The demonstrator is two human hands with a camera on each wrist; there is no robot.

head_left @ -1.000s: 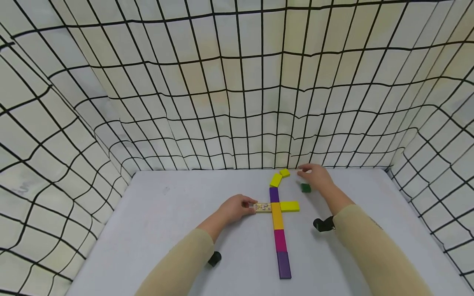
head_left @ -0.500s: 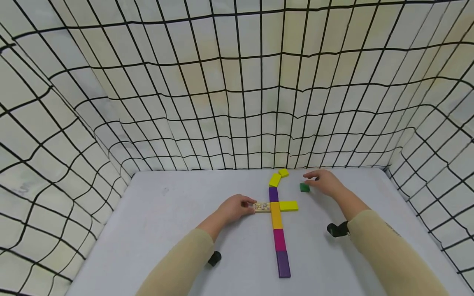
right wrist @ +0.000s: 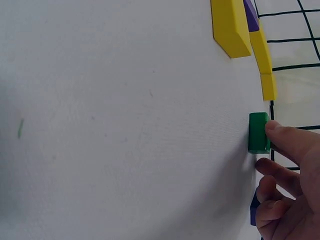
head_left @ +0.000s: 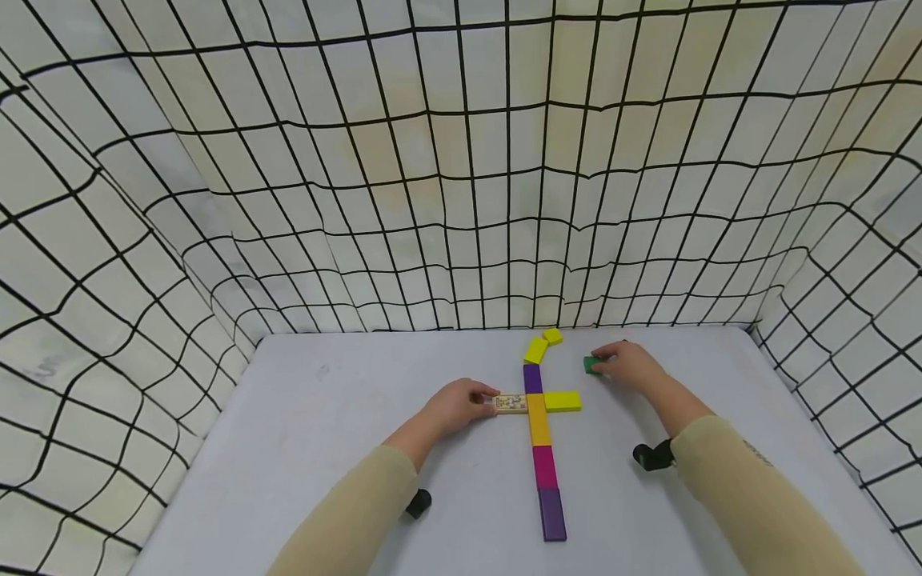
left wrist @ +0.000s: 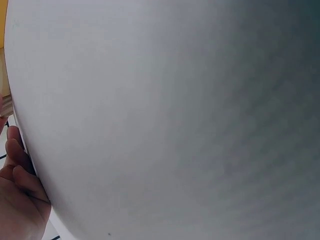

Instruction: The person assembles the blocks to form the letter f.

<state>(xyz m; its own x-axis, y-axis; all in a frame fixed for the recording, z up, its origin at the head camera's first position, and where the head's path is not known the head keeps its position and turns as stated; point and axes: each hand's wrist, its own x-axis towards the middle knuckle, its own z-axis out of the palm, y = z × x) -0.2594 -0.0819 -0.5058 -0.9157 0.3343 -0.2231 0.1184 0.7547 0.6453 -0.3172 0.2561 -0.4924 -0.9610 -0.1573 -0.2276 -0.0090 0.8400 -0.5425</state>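
My left hand point(head_left: 455, 404) pinches the outer end of a pale wooden block with a printed face point(head_left: 511, 404), which lies flat against the orange block point(head_left: 539, 420). In the left wrist view only part of this hand shows at the left edge. At the upper right, my right hand point(head_left: 631, 368) has its fingertips on a small green block point(head_left: 591, 365). The right wrist view shows a fingertip on the side of the green block point(right wrist: 258, 132), while the other fingers curl below it. A dark blue block point(right wrist: 254, 209) shows behind those curled fingers, mostly hidden.
From the orange block a row runs toward me: a magenta block point(head_left: 545, 467), then a purple one point(head_left: 551, 514). Beyond it come another purple block point(head_left: 532, 378) and two yellow ones point(head_left: 536, 350). A yellow block point(head_left: 562, 402) extends right. Black-netted walls point(head_left: 461, 240) enclose the white table point(head_left: 302, 448).
My right hand has moved back from beside the far yellow blocks, then down onto the green block, which its fingers now touch. The left hand stays on the printed block.
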